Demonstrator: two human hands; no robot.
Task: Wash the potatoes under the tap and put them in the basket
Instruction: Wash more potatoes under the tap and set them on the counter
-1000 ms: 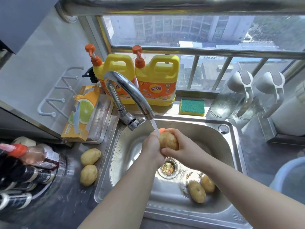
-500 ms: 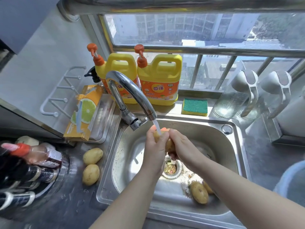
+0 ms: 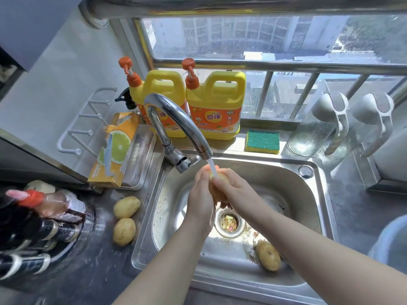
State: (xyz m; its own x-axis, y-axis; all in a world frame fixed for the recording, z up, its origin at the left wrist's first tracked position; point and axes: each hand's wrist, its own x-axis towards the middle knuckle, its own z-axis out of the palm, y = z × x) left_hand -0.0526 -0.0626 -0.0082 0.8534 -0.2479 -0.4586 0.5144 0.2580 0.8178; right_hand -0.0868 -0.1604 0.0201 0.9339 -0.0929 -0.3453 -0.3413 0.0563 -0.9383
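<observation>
Head view, potato point(image 3: 219, 190) held between left hand point(image 3: 201, 200), right hand point(image 3: 234, 188), under tap point(image 3: 176, 119)

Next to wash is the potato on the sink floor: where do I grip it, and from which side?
Come from above and pinch across the narrow middle of the potato. It lies flat on the sink floor, long axis slanting from far-left to near-right, top bare; the right forearm crowds its right side.

Bare forearms point(image 3: 176, 260) and hands point(image 3: 201, 201)

"奇强" on yellow detergent jug point(image 3: 217, 106)
</observation>
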